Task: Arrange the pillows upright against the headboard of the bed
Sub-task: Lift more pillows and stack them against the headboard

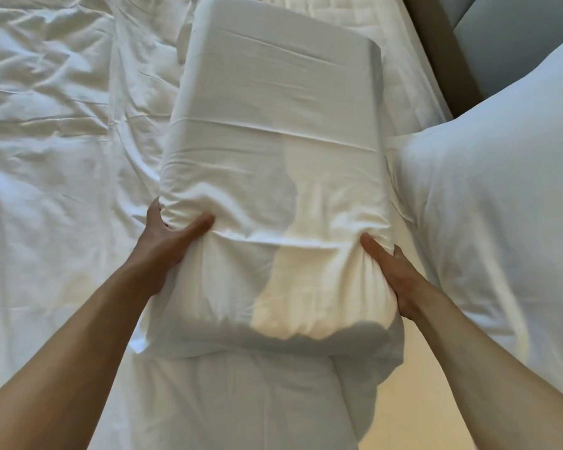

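Single head-worn wide-angle view; looks forward and steeply down onto the bed (46, 125) from close above; both forearms enter from the lower corners; headboard (514, 37) lies at the upper right edge; no second view, so nothing shared.

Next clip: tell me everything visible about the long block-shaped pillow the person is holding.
The held pillow is a long, firm-looking rectangular block in a smooth white case with squared edges and a few creases. It lies lengthwise away from the camera over the rumpled bedding. The left hand and right hand grip its near corners, thumbs on top, bunching the fabric. A shadow crosses the near end. A plumper white pillow lies just to its right.
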